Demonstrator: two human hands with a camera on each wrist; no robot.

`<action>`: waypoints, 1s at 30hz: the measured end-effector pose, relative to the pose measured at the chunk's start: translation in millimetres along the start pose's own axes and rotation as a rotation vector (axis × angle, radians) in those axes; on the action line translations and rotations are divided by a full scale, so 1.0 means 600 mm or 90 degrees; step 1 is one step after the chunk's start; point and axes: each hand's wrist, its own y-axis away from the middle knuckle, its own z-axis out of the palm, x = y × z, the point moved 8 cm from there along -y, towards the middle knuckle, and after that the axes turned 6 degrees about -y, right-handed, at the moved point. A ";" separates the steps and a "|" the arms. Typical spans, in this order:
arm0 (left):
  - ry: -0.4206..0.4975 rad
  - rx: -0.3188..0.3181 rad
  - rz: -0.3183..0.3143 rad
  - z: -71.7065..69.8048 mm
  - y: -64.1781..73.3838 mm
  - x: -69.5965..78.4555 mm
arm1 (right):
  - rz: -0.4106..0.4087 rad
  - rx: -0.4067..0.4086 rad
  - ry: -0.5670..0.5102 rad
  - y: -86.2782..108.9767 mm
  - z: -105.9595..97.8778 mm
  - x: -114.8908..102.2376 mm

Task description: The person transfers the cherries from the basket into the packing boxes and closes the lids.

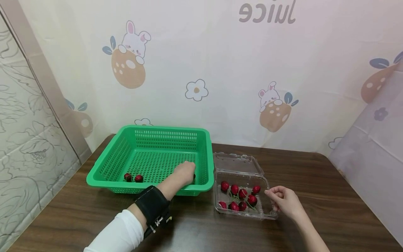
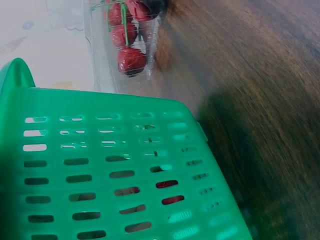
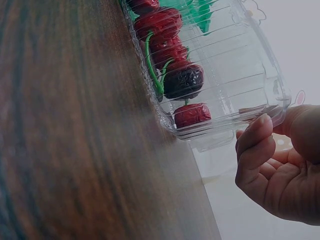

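My left hand [image 1: 185, 172] reaches down inside the green plastic basket [image 1: 94, 176], near its right front corner. Its fingertips are hidden, and I cannot tell whether they hold the cherry [image 1: 194, 176] whose dark edge shows beside them. Red shows through the basket's slots in the left wrist view. At the front left of the basket lie two more cherries [image 1: 139, 178]. With thumb and fingers, my right hand [image 1: 284, 200] pinches the right rim of a clear plastic clamshell box [image 3: 235, 95]. Several red cherries [image 3: 192, 115] with green stems sit in the box.
The box's clear lid [image 1: 234, 163] is folded back behind it, close to the basket's right side. Both containers stand on a dark wooden table [image 1: 201, 224]. A printed curtain [image 1: 220, 70] hangs behind the table, with more patterned cloth at both sides.
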 end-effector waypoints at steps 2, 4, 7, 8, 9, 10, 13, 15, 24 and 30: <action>0.008 0.008 -0.008 -0.001 0.001 -0.003 | 0.002 -0.001 -0.001 0.001 0.000 0.000; 0.016 0.022 -0.011 -0.005 0.002 -0.004 | 0.000 -0.003 -0.001 0.001 0.001 0.000; 0.024 0.048 -0.010 -0.012 0.006 -0.005 | 0.005 -0.003 -0.004 0.002 0.001 0.001; 0.024 0.058 -0.008 -0.016 0.008 -0.005 | 0.005 -0.003 -0.003 0.002 0.001 0.001; 0.028 0.065 -0.010 -0.018 0.009 -0.005 | 0.005 -0.003 -0.003 0.002 0.001 0.000; 0.028 0.069 -0.011 -0.021 0.011 -0.006 | 0.004 -0.003 -0.003 0.002 0.001 0.000; 0.027 0.092 -0.021 -0.030 0.016 -0.009 | 0.007 -0.001 -0.004 0.002 0.000 0.000; 0.033 0.112 -0.025 -0.037 0.020 -0.011 | 0.007 -0.001 -0.005 0.002 0.000 0.001; 0.099 0.204 -0.022 -0.071 0.042 -0.018 | 0.001 -0.002 0.001 0.002 0.002 0.000; 0.134 0.248 -0.009 -0.092 0.059 -0.014 | 0.001 -0.002 -0.001 0.002 0.002 0.001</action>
